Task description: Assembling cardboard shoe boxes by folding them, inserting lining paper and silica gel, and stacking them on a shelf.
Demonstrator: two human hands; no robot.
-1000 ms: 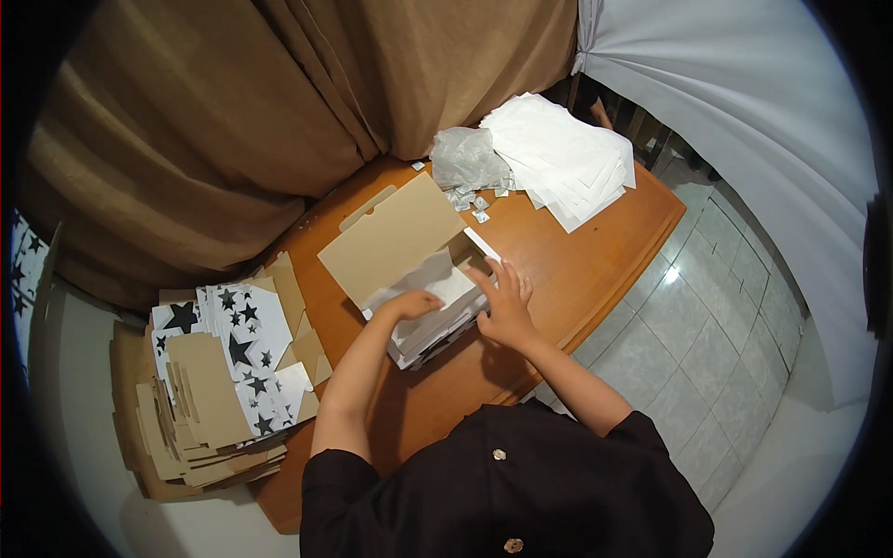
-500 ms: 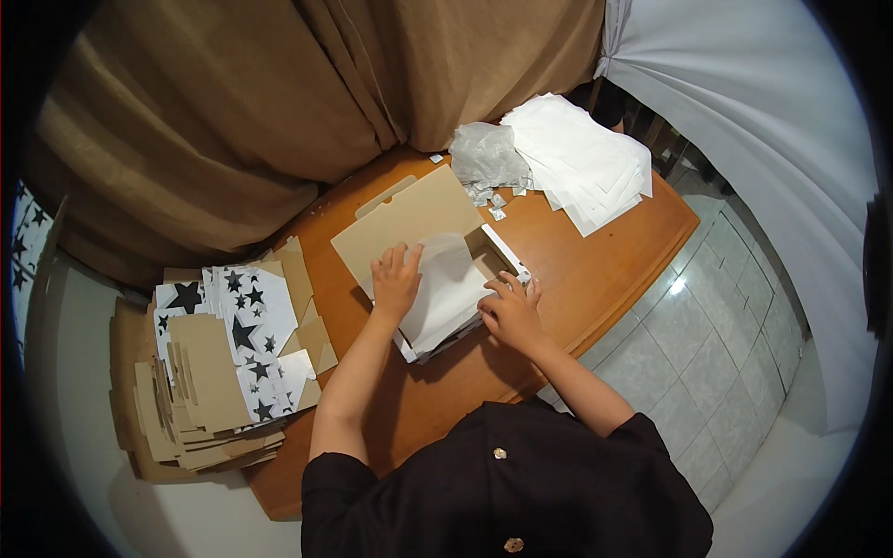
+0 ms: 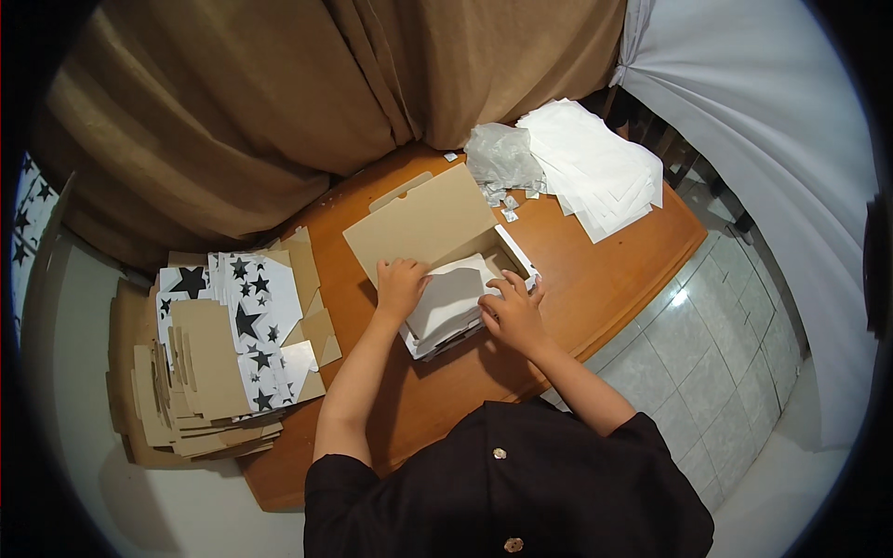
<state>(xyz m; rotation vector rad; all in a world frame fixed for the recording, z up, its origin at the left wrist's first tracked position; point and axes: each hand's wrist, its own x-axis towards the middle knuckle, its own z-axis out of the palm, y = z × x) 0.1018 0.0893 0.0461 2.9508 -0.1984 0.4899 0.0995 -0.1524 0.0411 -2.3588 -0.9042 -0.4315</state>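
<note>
An open cardboard box [image 3: 511, 255], brown inside and white outside, stands on the wooden table with its lid [image 3: 419, 219] folded back away from me. A sheet of white paper [image 3: 450, 299] sits partly down in it, bent along the walls. At the box's left side, my left hand [image 3: 402, 286] is closed with its fingers curled on the paper's edge. Over the right side my right hand [image 3: 514, 312] has its fingers bent but apart, the tips touching the paper and the box's rim. My fingers partly hide the paper's edges.
Flattened star-printed cardboard boxes [image 3: 209, 358] are stacked at the table's left. Along the back lie a crumpled clear plastic bag [image 3: 503, 155], several small packets [image 3: 510, 215] and a pile of white paper sheets [image 3: 595, 167]. Brown curtain [image 3: 242, 112] hangs behind the table [image 3: 595, 279].
The paper has gone lower into the box, and its far edge no longer rises against the lid. My left hand has come down with curled fingers. My right hand has barely moved.
</note>
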